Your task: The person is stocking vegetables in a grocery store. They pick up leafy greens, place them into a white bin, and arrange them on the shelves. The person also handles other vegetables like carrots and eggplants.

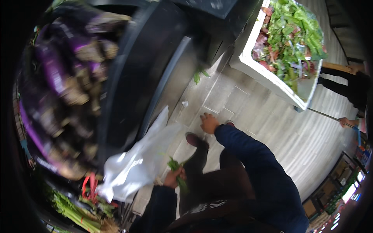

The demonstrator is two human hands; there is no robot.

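My left hand grips a small bunch of green leaves, low in front of my legs. Beside it on the left, a translucent white plastic bag hangs along the edge of the produce stand. My right hand is stretched out over the tiled floor with its fingers apart and nothing in it. Loose green leaves lie on the floor at the foot of the stand, beyond my right hand. A scrap of white litter is nearer to it.
Purple eggplants are piled on the dark stand at left. Celery lies at lower left. A white foam box of leafy scraps stands at upper right. Another person's hand holds a thin rod there.
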